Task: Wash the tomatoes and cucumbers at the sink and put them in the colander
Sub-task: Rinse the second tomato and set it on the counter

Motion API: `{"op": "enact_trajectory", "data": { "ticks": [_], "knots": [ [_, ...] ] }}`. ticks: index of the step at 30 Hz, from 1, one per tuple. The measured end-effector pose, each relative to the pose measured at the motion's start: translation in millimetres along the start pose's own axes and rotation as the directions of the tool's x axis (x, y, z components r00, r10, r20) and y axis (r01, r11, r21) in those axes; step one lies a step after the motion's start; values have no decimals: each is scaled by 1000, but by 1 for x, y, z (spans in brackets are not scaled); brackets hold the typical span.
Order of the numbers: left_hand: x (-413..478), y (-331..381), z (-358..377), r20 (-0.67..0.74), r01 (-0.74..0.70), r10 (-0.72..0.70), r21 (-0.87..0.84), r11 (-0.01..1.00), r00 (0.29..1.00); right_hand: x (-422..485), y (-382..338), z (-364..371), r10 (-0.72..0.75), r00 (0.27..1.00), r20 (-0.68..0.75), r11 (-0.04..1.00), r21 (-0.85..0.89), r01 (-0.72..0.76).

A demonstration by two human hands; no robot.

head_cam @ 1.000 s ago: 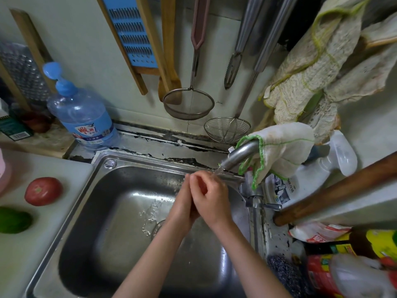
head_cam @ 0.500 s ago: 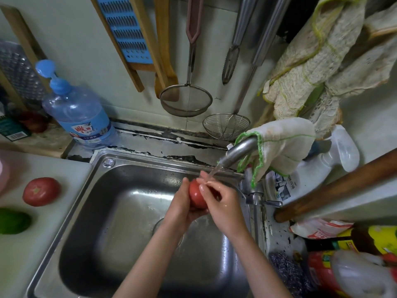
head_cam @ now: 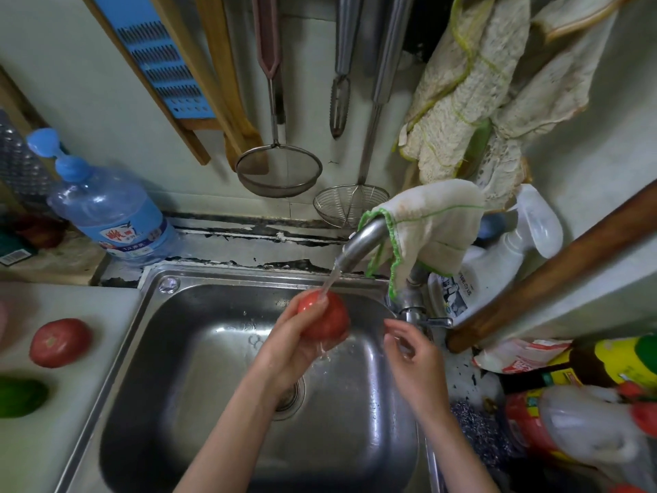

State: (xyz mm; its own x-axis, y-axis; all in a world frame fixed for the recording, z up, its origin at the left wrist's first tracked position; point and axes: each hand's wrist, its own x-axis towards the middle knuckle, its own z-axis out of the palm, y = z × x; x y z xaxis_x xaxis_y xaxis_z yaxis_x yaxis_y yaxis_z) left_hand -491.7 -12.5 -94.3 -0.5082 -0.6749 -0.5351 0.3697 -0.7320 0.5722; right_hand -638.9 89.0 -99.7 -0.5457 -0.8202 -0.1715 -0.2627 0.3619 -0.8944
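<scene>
Tomato (head_cam: 325, 316) washing just started. Sink (head_cam: 199, 368) with water (head_cam: 329, 282) running. Left hand (head_cam: 288, 350) gripping that tomato under the tap (head_cam: 359, 240); right hand (head_cam: 412, 354) loose, holding nothing. Second tomato (head_cam: 59, 342) and cucumber (head_cam: 19, 396) waiting on surface (head_cam: 71, 439). No colander in sight.

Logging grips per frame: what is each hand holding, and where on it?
The left hand grips a tomato from below and round its left side, under the running tap. The right hand holds nothing.
</scene>
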Motion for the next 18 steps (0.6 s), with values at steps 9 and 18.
{"op": "enact_trajectory", "data": {
  "ticks": [9,18],
  "knots": [
    [0,-6,-1,-223,212,-200,35,977,954,21,19,-24,194,970,-145,977,-58,-204],
    [-3,-9,8,-44,147,-160,-214,966,986,22,18,-26,135,973,-189,975,-149,-164]
  ]
}}
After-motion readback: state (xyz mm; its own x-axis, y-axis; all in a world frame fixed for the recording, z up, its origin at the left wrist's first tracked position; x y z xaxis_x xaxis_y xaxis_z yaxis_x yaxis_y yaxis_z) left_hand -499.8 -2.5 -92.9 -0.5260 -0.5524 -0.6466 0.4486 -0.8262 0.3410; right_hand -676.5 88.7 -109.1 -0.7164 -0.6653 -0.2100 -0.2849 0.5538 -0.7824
